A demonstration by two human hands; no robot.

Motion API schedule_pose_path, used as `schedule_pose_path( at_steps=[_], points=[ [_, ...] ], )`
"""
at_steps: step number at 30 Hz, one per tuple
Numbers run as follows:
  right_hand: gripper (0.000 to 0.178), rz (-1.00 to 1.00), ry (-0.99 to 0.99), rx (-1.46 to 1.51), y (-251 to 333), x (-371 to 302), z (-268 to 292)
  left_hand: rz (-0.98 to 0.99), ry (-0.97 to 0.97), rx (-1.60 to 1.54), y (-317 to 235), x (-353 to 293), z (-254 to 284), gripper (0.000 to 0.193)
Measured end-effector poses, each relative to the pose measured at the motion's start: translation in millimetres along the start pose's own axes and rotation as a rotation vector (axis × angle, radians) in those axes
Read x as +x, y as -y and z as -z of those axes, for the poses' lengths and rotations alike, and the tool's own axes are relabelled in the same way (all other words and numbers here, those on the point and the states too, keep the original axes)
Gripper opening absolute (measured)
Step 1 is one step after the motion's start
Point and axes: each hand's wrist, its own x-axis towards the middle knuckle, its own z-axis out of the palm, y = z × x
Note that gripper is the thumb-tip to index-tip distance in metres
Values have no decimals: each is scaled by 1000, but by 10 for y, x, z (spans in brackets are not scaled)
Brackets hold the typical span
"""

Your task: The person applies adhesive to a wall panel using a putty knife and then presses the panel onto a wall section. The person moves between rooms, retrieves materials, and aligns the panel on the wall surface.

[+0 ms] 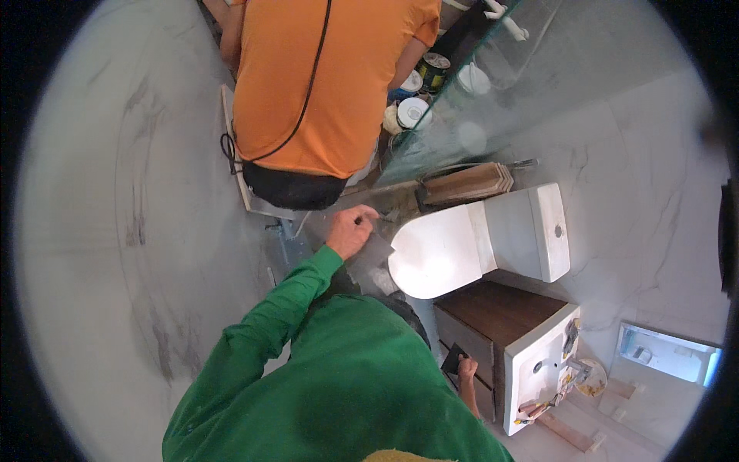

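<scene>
My left hand point(350, 229), at the end of a green sleeve, is curled closed between the co-worker's back and the toilet. A thin grey flat piece point(376, 251) shows just below its fingers, beside the rim of the toilet lid; whether the hand grips it I cannot make out. Low on the right, my right hand point(466, 367) is closed on a dark flat square piece point(453, 359), in front of the brown vanity cabinet point(493, 308). The white toilet point(439, 250) has its lid down.
A co-worker in an orange shirt point(308, 85) bends over ahead, a black cable point(312, 85) along their back. Paint cans point(434, 71) stand beside the glass panel point(462, 85). Stacked boards point(466, 185) lie behind the toilet. Tools crowd the white washbasin point(531, 377).
</scene>
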Motion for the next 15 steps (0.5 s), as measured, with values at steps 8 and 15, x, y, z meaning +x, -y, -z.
schedule_pose_path(
  at_steps=[8, 15],
  points=[
    [22, -82, -153, -139, 299, -813, -451, 209, 291, -227, -5, 230, 431, 20],
    [30, -42, -259, -549, 250, -766, -534, 261, 262, -210, 263, 367, 558, 24]
  ],
)
